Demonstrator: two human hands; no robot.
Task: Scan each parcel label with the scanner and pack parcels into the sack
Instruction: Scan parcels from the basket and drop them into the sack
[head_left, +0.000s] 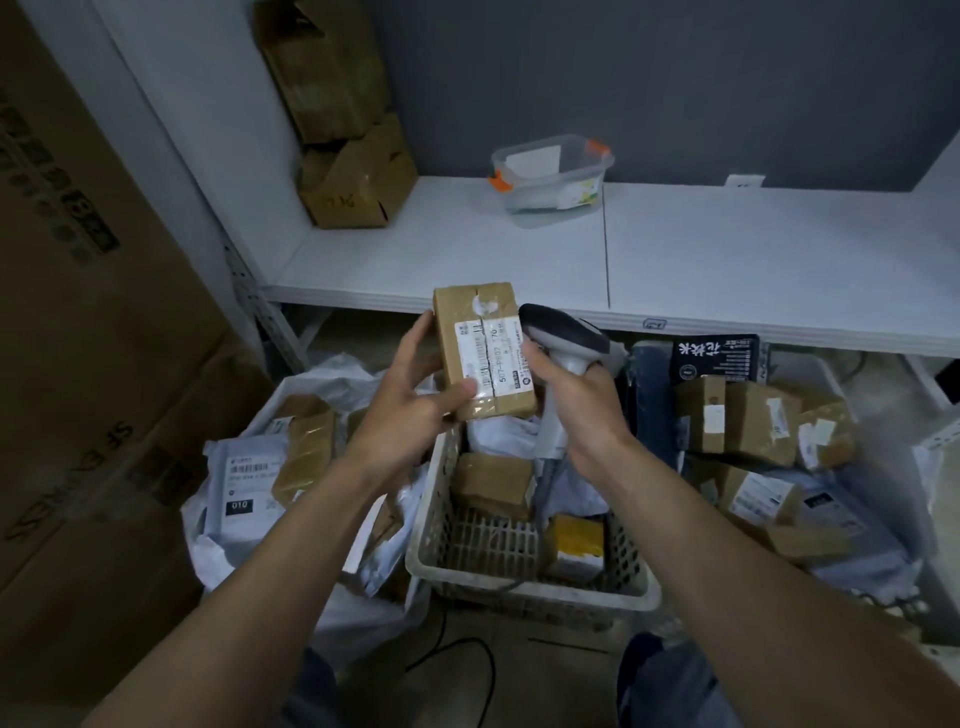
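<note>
One long white shelf (727, 249) ran across the back of my view. Below it sat the white sack (218, 561) at lower left with parcels already inside, then the slotted basket (519, 587) straight under the hands, which held a few more boxes. A further heap of parcels (748, 421) lay to the right.

The parcel (480, 351) in play was up above the basket, its long axis running upright and away from me. The left hand (410, 395) gripped it, with the fingers behind the left side and the thumb pressed on the front near the lower end. The right hand (576, 395) was wrapped round the handle of the scanner (563, 338), whose head sat just beside the parcel's right edge, close enough that I could not tell whether they touched.

The label (498, 358) faced me rather than the scanner, so I judged the head needed swinging round in front of it. After that the sack lay down and left, nearer the left hand.
</note>
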